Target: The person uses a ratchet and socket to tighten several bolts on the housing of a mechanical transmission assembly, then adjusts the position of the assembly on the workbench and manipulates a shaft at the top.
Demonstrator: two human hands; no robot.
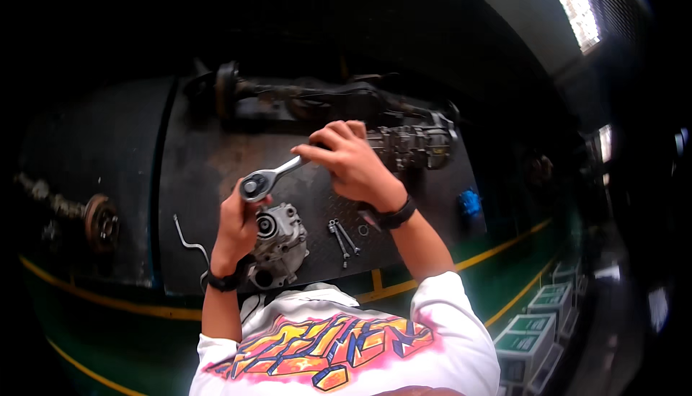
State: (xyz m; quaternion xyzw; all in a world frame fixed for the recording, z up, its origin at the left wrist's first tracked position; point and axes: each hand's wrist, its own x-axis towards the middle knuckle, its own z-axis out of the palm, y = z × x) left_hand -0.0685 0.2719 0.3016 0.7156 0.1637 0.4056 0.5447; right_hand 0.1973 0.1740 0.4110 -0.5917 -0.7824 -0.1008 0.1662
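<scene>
A silver ratchet wrench (281, 172) is held up over the dark steel bench (194, 180). My left hand (238, 227) is closed around its head, just left of a grey cast-metal housing (286, 241) with round openings. My right hand (349, 162) grips the wrench's handle higher up and to the right. Below the right hand, two spanners (344, 241) and a small ring (363, 229) lie on the bench. A bent metal pipe (191, 245) lies at the bench's left.
A long axle assembly (288, 90) and a gearbox (418, 144) lie at the back. A blue object (470, 201) sits at the right edge. A hub (101, 223) rests on the left bench. Below are a green floor with yellow lines (108, 300) and white crates (526, 338) lower right.
</scene>
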